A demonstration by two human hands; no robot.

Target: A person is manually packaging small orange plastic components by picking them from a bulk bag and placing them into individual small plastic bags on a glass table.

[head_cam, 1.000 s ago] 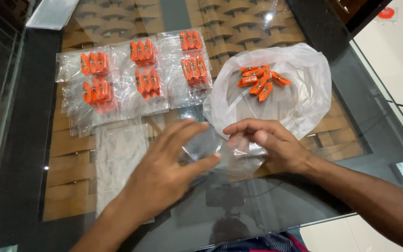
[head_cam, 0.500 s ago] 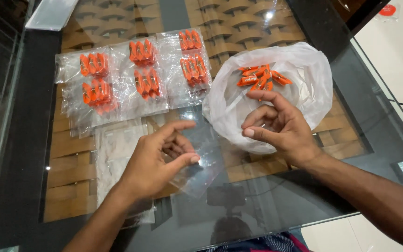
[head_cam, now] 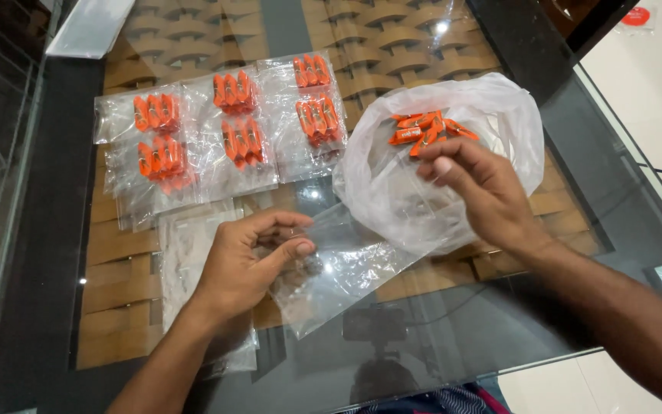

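Nearest me, my left hand [head_cam: 250, 257] has changed its job: a second ago it lay spread flat over the small clear pouch [head_cam: 339, 264], and now it has curled round and pinched the pouch's near edge between thumb and forefinger, lifting it just off the glass table [head_cam: 622, 230]. The hand is mostly closed, fingers bent inward, with the pouch fanning out to the right of it. I judge the pouch is now being held ready at its mouth, though I cannot tell whether the mouth is actually open.

Farther out, my right hand [head_cam: 476, 188] has left the pouch, where it was working beside the left, and moved up into the big white plastic bag [head_cam: 499, 115]. Its fingers are half curled and loosely open, tips just beside the loose orange sweets [head_cam: 423, 129] heaped at the back of the bag. I cannot see that it has hold of one yet; it looks to be touching or nearly touching the nearest.

Beyond the left hand lies a flat stack of empty pouches [head_cam: 193, 245], and farthest away a row of filled pouches [head_cam: 231, 126], each holding clusters of the same orange sweets.
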